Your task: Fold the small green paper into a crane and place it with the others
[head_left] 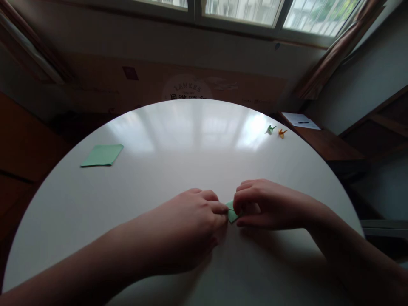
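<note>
A small folded piece of green paper (231,212) lies on the round white table (178,140) near its front edge. My left hand (191,225) pinches its left side with the fingertips. My right hand (264,204) pinches its right side, fingers curled over it. Most of the paper is hidden under my fingers.
A stack of green paper squares (102,155) lies at the table's left. Two small folded paper figures, one green (270,129) and one orange (282,133), stand at the far right. A white sheet with a pen (301,121) lies on a wooden ledge beyond.
</note>
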Available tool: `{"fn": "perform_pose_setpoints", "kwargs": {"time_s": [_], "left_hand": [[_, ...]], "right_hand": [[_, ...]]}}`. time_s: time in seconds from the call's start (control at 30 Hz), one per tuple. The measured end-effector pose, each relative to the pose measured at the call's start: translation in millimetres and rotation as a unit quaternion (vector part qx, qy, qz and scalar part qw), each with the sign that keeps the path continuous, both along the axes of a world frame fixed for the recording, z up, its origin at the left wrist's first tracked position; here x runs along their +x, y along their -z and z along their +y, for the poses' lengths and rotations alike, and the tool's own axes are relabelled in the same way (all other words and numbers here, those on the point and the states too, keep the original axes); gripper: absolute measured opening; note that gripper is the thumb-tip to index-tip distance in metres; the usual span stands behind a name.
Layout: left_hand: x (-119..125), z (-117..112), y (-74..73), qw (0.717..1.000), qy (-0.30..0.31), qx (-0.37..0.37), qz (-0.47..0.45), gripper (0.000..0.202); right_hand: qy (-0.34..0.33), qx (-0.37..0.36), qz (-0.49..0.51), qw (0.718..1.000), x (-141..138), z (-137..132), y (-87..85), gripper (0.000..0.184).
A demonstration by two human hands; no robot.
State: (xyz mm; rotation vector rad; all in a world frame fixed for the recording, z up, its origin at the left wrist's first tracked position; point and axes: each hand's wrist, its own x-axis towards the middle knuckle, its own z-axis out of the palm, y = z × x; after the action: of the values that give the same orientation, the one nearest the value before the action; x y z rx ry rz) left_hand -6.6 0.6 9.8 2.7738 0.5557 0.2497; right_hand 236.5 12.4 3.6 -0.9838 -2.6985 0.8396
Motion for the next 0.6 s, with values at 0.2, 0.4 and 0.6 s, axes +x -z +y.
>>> {"fn": "perform_pose_setpoints", "kwargs": {"time_s": [0.2, 0.4, 0.6], "left_hand": [[0.6, 2.4, -5.9, 0.999, 0.011, -0.04, 0.003, 0.012], [-1.3, -0.7, -6.5, 1.0, 0.002, -0.025, -0.002, 0.015], [-1.2, 10.2, -4.3, 0.998, 0.008, -0.051, -0.019, 0.024]], "right_hand": [[0.0, 0.044, -0.016, 0.999, -3.7, -2.3, 3.1, 0.009], [0.0, 0.058, -0.012, 0.998, -5.2, -1.5, 3.3, 0.011], [-0.011, 0.049, 0.004, 0.999, -2.8, -0.2, 3.4, 0.004]]}}
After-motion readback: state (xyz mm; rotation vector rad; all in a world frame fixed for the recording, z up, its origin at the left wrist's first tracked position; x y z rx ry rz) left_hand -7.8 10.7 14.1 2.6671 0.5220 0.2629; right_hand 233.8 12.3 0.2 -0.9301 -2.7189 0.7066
